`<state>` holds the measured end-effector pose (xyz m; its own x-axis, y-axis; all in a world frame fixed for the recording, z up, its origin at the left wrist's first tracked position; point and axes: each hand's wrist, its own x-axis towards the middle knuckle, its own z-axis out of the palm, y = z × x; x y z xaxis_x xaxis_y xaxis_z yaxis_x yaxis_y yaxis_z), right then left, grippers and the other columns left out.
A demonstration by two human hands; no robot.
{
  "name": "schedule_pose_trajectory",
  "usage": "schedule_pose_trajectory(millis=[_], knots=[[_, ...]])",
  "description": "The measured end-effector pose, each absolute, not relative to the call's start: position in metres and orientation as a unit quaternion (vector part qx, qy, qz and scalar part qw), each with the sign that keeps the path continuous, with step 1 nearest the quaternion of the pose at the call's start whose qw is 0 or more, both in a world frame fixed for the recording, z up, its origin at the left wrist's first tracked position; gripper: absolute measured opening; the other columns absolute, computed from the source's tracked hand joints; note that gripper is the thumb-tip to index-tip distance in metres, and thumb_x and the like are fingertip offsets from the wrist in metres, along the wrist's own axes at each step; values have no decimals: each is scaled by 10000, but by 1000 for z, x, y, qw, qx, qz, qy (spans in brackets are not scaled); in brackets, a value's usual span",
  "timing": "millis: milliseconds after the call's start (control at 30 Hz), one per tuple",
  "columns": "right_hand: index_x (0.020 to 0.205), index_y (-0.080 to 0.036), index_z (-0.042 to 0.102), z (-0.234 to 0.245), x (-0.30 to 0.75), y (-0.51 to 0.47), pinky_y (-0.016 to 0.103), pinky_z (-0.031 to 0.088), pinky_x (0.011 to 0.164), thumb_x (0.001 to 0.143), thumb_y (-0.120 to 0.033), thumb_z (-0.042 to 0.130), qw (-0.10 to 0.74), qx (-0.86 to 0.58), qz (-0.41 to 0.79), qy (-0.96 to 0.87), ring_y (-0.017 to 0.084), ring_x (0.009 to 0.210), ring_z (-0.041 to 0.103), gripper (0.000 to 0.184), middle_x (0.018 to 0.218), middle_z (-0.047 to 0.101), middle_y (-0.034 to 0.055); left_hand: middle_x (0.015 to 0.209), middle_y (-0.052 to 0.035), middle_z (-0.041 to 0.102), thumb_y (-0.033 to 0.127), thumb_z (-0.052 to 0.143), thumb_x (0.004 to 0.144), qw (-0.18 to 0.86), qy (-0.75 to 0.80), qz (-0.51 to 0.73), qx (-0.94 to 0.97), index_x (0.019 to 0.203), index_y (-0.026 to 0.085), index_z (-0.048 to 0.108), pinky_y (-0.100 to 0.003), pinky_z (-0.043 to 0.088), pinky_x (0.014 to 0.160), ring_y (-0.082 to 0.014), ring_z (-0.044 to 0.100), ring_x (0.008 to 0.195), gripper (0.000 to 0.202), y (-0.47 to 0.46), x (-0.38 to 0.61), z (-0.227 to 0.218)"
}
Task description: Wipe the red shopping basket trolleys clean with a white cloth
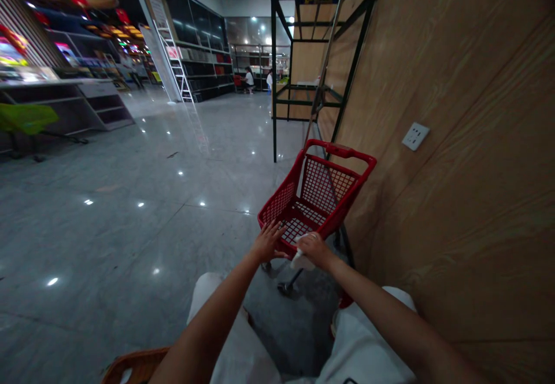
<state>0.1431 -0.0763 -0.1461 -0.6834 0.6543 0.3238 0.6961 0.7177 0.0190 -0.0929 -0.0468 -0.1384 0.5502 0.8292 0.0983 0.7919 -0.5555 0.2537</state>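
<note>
A red plastic shopping cart [333,216] with a mesh basket stands right in front of me, its handle at the far side. My left hand [269,242] lies on the near left part of the basket rim, fingers spread. In my right hand [313,246] is a white cloth [302,261], pressed against the near rim of the cart. Part of the cloth hangs below the fingers. The cart's wheels show partly beneath the basket.
On the right rises a wood-panelled wall [468,210] with a socket plate [415,136]. A dark green metal frame [274,83] stands behind the cart. An orange-brown basket edge [139,364] is at lower left. Further off are a ladder [177,66], a green cart [28,119] and seated people.
</note>
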Motion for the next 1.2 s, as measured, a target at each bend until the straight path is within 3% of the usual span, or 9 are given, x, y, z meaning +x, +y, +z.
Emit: schedule_pose_trajectory(millis=[133,367,500,633,800,967,1200], knots=[[1039,-230,638,-148,175,-80,372,304,1000,897,-236,508,182,-383,-84,-902,184,1058,535,193,1092,651,51,1499,-151,265,659,679,594,88,459,102,878,1434,184,258,-513,164,1133,-314,156,1402,1053,-34,-102,-135],[1276,-229,517,-176,136,-112,425,300,989,910,-206,441,194,-597,-83,-774,235,1155,485,374,1229,599,83,1514,-215,159,571,835,297,105,431,158,882,1455,119,131,-553,170,1120,-373,27,1404,1429,-46,-65,-155],[1312,-217,485,-167,94,-105,435,295,983,914,-168,390,184,-655,-24,-732,260,1228,427,412,1307,542,103,1514,-216,160,529,845,306,118,427,160,882,1456,132,131,-560,166,1116,-376,60,1402,1411,-53,-48,-155],[1320,-186,469,-144,93,-94,382,333,962,914,-147,373,164,-644,25,-747,221,1188,473,419,1298,545,116,1515,-208,163,458,864,326,132,425,144,884,1457,145,128,-542,190,1117,-356,84,1405,1385,-53,-47,-150],[1180,-246,567,-125,147,-102,308,412,826,950,-292,376,73,-627,48,-774,181,958,603,302,1106,649,66,1515,-189,186,384,887,309,131,434,131,882,1459,153,121,-498,195,1133,-332,110,1407,1401,-57,-46,-146],[1063,-181,608,-116,153,-111,328,429,787,953,-362,354,32,-664,24,-747,216,918,618,331,1023,652,114,1509,-182,211,383,891,299,127,445,154,873,1460,163,117,-531,214,1121,-354,115,1402,1412,-68,-32,-152],[1081,-142,598,-111,115,-98,312,456,771,954,-294,336,51,-642,78,-761,210,892,640,328,1027,661,138,1505,-182,223,347,894,303,123,455,150,869,1448,162,153,-535,222,1122,-353,143,1397,1377,-72,-29,-153]])
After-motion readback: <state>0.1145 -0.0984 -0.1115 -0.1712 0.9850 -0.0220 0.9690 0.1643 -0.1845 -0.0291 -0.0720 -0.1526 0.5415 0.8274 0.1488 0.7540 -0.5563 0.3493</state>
